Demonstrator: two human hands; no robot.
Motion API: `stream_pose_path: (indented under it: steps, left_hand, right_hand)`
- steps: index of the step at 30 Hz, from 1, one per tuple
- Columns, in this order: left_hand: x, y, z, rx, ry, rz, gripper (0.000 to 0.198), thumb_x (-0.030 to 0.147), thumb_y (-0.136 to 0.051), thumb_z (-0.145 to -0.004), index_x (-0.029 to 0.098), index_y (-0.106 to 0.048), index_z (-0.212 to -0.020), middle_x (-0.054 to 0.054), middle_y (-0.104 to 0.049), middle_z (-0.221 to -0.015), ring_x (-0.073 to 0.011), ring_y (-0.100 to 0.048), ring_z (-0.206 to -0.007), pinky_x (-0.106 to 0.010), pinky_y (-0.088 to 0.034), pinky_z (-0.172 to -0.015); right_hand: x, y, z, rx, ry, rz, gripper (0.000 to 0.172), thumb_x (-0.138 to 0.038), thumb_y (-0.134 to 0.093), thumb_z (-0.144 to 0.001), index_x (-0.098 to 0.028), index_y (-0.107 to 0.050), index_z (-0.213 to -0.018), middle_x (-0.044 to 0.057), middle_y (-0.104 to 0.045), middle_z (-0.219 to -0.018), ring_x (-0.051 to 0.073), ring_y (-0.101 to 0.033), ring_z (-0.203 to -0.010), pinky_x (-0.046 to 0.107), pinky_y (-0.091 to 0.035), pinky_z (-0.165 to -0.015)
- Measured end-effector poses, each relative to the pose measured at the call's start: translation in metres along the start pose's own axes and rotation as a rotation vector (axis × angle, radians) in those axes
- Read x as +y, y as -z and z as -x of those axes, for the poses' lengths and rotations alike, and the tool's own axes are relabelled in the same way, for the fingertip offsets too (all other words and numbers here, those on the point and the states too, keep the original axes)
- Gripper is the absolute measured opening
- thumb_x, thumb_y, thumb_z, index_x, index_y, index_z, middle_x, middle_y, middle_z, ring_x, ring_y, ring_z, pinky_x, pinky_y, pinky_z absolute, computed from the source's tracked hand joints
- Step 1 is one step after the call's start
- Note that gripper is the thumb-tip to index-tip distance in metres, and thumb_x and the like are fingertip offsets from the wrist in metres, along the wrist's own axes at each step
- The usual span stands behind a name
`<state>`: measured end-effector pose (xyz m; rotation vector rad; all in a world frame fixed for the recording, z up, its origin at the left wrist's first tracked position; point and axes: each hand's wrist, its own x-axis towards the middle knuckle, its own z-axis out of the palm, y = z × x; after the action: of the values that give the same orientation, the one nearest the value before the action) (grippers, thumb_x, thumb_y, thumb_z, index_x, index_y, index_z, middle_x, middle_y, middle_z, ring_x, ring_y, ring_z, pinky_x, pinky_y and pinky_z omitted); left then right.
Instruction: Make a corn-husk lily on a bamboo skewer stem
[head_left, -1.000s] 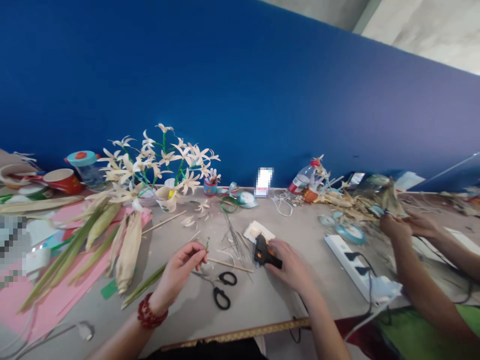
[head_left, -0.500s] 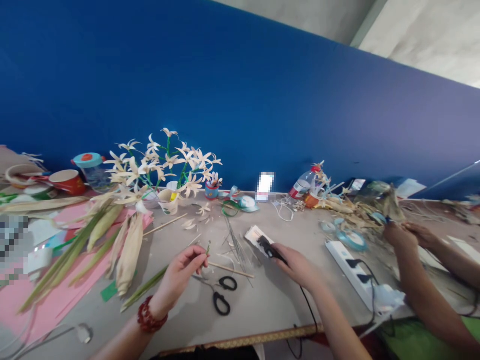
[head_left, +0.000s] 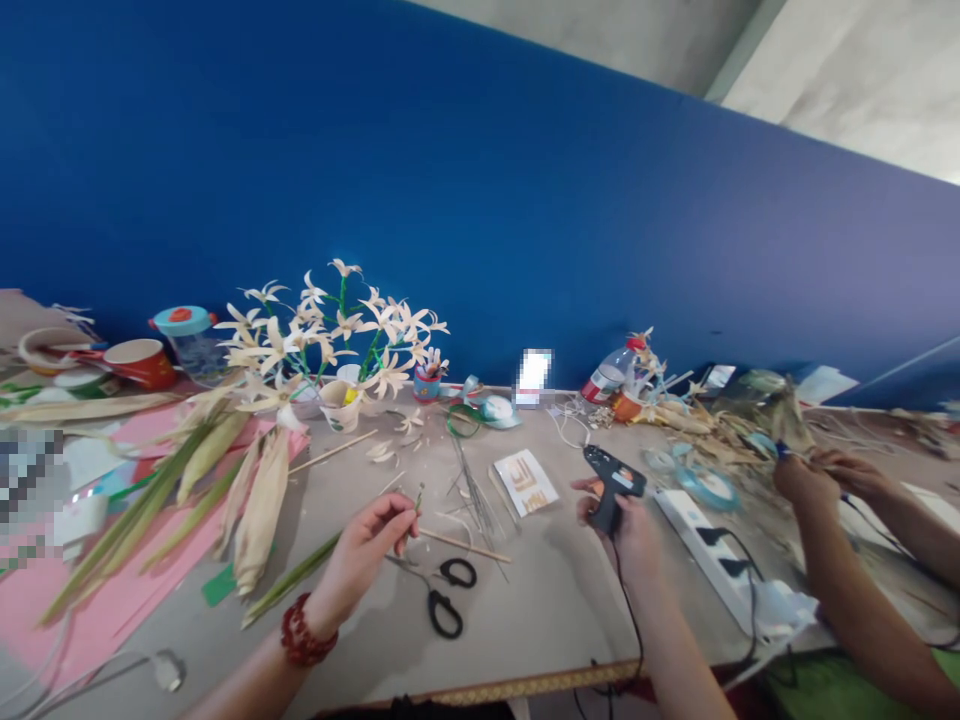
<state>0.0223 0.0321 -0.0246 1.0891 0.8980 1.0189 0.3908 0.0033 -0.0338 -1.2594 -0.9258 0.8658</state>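
Observation:
My left hand (head_left: pixel 373 535), a red bead bracelet at its wrist, pinches a thin green stem (head_left: pixel 420 494) between thumb and fingertips. Its lower end is hidden by the fingers. My right hand (head_left: pixel 636 540) grips a black hot glue gun (head_left: pixel 616 483) by the handle, lifted above the table with its nozzle pointing away to the left. Black-handled scissors (head_left: pixel 447 612) lie just right of my left hand. Between my hands are a thin wooden stick (head_left: pixel 469 545), several wires (head_left: pixel 476 490) and a white packet with brown marks (head_left: pixel 527 483).
White husk flowers (head_left: pixel 330 330) on green stems stand in a paper cup (head_left: pixel 340 408) at the back. Corn husks (head_left: pixel 260 510) lie on pink paper (head_left: pixel 176 560) at left. A power strip (head_left: pixel 705 555) lies at right, beside a co-worker's hands (head_left: pixel 810 490) holding dried husk.
My right hand has raised the glue gun off the white packet and moved it right, turning it upright. My left hand stays nearly in place with the green stem.

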Motion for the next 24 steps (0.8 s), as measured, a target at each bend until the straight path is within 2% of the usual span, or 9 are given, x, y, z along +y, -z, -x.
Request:
stream_pose_path:
  steps: [3, 5, 7, 9, 11, 13, 16, 20, 24]
  left_hand:
    - [-0.001, -0.001, 0.001, -0.034, -0.012, -0.003, 0.026, 0.042, -0.063, -0.086, 0.017, -0.060, -0.084, 0.001, -0.062, -0.070, -0.0075, -0.048, -0.050, -0.022, -0.038, -0.052]
    - [-0.001, -0.002, 0.002, -0.041, -0.021, -0.017, 0.026, 0.042, -0.062, -0.087, 0.017, -0.059, -0.084, 0.001, -0.063, -0.070, -0.0069, -0.048, -0.047, -0.021, -0.037, -0.049]
    - [-0.001, -0.002, 0.002, -0.031, -0.026, -0.019, 0.026, 0.042, -0.062, -0.086, 0.017, -0.058, -0.084, 0.001, -0.063, -0.069, -0.0065, -0.047, -0.046, -0.021, -0.036, -0.047]
    - [0.000, -0.002, 0.002, -0.012, -0.031, -0.005, 0.027, 0.043, -0.064, -0.085, 0.017, -0.059, -0.085, 0.001, -0.062, -0.068, -0.0063, -0.047, -0.045, -0.020, -0.036, -0.047]
    - [0.001, -0.001, 0.002, 0.002, -0.038, 0.006, 0.026, 0.042, -0.064, -0.085, 0.016, -0.059, -0.085, 0.002, -0.062, -0.068, -0.0062, -0.048, -0.046, -0.020, -0.038, -0.048]
    - [0.002, 0.000, 0.001, 0.005, -0.047, 0.008, 0.025, 0.041, -0.064, -0.086, 0.016, -0.060, -0.084, 0.002, -0.062, -0.069, -0.0064, -0.049, -0.048, -0.021, -0.040, -0.050]
    - [0.002, 0.002, 0.002, -0.005, -0.058, 0.008, 0.024, 0.039, -0.063, -0.087, 0.016, -0.059, -0.082, 0.002, -0.062, -0.071, -0.0067, -0.051, -0.049, -0.021, -0.042, -0.053]
    - [0.004, 0.002, 0.004, -0.016, -0.053, 0.020, 0.024, 0.038, -0.063, -0.087, 0.015, -0.058, -0.079, 0.001, -0.063, -0.071, -0.0067, -0.051, -0.049, -0.022, -0.042, -0.054]
    - [0.008, 0.001, 0.007, -0.030, -0.033, 0.024, 0.024, 0.037, -0.063, -0.087, 0.015, -0.058, -0.079, 0.000, -0.063, -0.070, -0.0070, -0.051, -0.050, -0.022, -0.040, -0.053]
  right_hand:
    - [-0.022, -0.010, 0.006, 0.080, 0.056, -0.106, 0.022, -0.041, -0.051, -0.087, -0.021, -0.060, -0.089, 0.005, -0.063, -0.080, 0.014, -0.052, -0.047, 0.027, -0.039, -0.043]
    - [-0.034, -0.020, 0.012, 0.101, 0.111, -0.117, 0.012, -0.033, -0.062, -0.082, -0.021, -0.061, -0.085, 0.002, -0.061, -0.076, 0.012, -0.052, -0.050, 0.025, -0.039, -0.045]
    - [-0.040, -0.034, 0.020, 0.076, 0.153, -0.094, 0.010, -0.028, -0.067, -0.079, -0.021, -0.062, -0.084, 0.002, -0.062, -0.076, 0.013, -0.054, -0.054, 0.025, -0.042, -0.049]
    - [-0.039, -0.051, 0.032, 0.022, 0.140, -0.067, 0.011, -0.026, -0.070, -0.077, -0.020, -0.064, -0.084, 0.002, -0.063, -0.074, 0.014, -0.056, -0.058, 0.026, -0.046, -0.053]
    - [-0.034, -0.072, 0.046, -0.073, 0.057, -0.053, 0.012, -0.029, -0.070, -0.079, -0.020, -0.064, -0.084, 0.002, -0.063, -0.071, 0.015, -0.057, -0.057, 0.027, -0.048, -0.055]
    - [-0.027, -0.093, 0.063, -0.223, -0.025, -0.054, 0.016, -0.035, -0.065, -0.085, -0.019, -0.064, -0.087, 0.004, -0.064, -0.076, 0.016, -0.060, -0.056, 0.031, -0.051, -0.057]
    - [-0.016, -0.120, 0.085, -0.423, -0.055, -0.030, 0.018, -0.036, -0.063, -0.088, -0.019, -0.064, -0.093, 0.006, -0.067, -0.086, 0.018, -0.065, -0.061, 0.033, -0.054, -0.061]
    - [-0.006, -0.141, 0.101, -0.496, -0.048, 0.064, 0.016, -0.035, -0.062, -0.090, -0.020, -0.062, -0.096, 0.004, -0.066, -0.084, 0.014, -0.060, -0.057, 0.028, -0.052, -0.058]
    - [-0.005, -0.151, 0.104, -0.516, -0.033, 0.158, 0.017, -0.036, -0.062, -0.089, -0.021, -0.059, -0.094, 0.003, -0.065, -0.080, 0.014, -0.059, -0.057, 0.026, -0.050, -0.053]
